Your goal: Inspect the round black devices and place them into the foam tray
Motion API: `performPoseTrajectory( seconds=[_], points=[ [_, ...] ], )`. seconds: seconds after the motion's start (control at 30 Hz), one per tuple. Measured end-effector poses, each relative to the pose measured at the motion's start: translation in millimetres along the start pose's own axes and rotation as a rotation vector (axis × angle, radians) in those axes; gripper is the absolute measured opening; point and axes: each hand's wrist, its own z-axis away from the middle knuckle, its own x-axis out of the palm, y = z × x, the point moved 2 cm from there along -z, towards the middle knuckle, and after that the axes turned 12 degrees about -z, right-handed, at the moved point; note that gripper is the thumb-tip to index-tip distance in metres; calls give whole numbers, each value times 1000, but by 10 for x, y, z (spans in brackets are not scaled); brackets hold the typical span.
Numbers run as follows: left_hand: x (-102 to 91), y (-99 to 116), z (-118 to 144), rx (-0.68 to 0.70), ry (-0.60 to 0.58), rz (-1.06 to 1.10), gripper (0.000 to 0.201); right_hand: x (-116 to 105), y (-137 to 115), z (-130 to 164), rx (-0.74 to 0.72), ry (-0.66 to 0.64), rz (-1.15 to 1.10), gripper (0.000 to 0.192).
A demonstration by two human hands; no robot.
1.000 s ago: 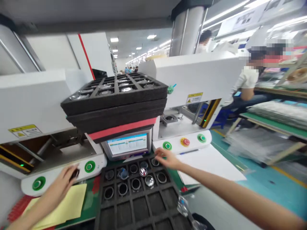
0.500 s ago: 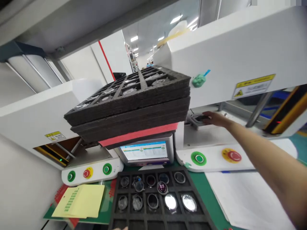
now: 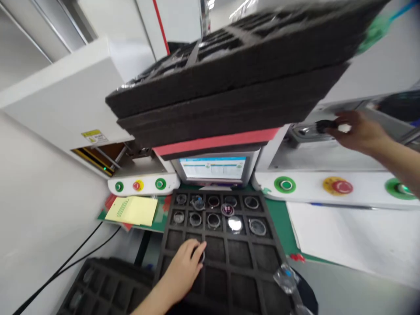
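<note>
The left hand [image 3: 182, 271] rests in the third row of the black foam tray [image 3: 262, 258], fingers curled down over a small round ring part [image 3: 201, 256] in one compartment; whether the fingertips actually pinch it cannot be told, since the hand covers most of it. The right hand [image 3: 356, 131] reaches out to the machine bed on the right, thumb and fingers closed around a small dark part with a pale end [image 3: 331, 127], held just above a metal fixture [image 3: 303, 131]. The foam tray lies flat on the green bench mat [image 3: 278, 214], directly in front of the person; its two far rows hold round ring parts and lens-like discs [image 3: 234, 224], one per compartment, while the nearer rows appear mostly unfilled. A crumpled clear wrapper [image 3: 285, 278] sits at the tray's near right corner. Behind the tray stands a small lit screen [image 3: 213, 168], and above it a stack of similar black foam trays [image 3: 229, 83] rests on a red foam sheet [image 3: 216, 142]. Left of the screen, a white control panel carries two green buttons and a red one on yellow [image 3: 138, 186]; a like panel on the right carries green buttons [image 3: 285, 184] and a red emergency stop [image 3: 337, 186]. A yellow sheet [image 3: 133, 211] lies left of the tray, a white sheet [image 3: 354, 240] to its right, and another dark tray [image 3: 98, 288] lies lower left.
</note>
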Motion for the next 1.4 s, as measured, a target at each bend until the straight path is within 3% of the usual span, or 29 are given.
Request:
performPoseTrajectory(
  seconds=[0.13, 0.27, 0.37, 0.5, 0.6, 0.73, 0.93, 1.1, 1.27, 1.4],
  points=[
    [-213, 14, -31, 1, -76, 124, 52, 74, -500, 1290, -137, -248, -164, 52],
    [-388, -49, -205, 55, -113, 199, 49, 421, -1293, 2734, -366, -656, -382, 32],
    [-471, -157, -542, -33, -70, 154, 34, 612, -1695, 3280, -447, -840, -440, 30],
    [-471, -346, -1025, -213, -58, 70, 43, 687, -1814, 3259, -458, -934, -395, 35],
    [-417, -475, -1238, -277, -133, 51, 39, 811, -1756, 2983, -389, -873, -294, 34],
    [-362, -576, -1346, -238, -190, 47, 32, 1131, -1681, 2680, -274, -779, -181, 39],
    [-227, -646, -1389, -140, -141, 67, 30, 1421, -1637, 2585, -140, -794, -102, 35],
    [-186, -760, -1230, -19, 80, 133, 31, 1429, -1611, 2580, -111, -822, -81, 35],
    [-442, -1166, -921, 104, 436, 122, 43, 1382, -1594, 2661, -135, -781, -117, 34],
    [-622, -1464, -750, 147, 621, 37, 40, 1370, -1543, 2750, -145, -703, -165, 29]
  ],
)
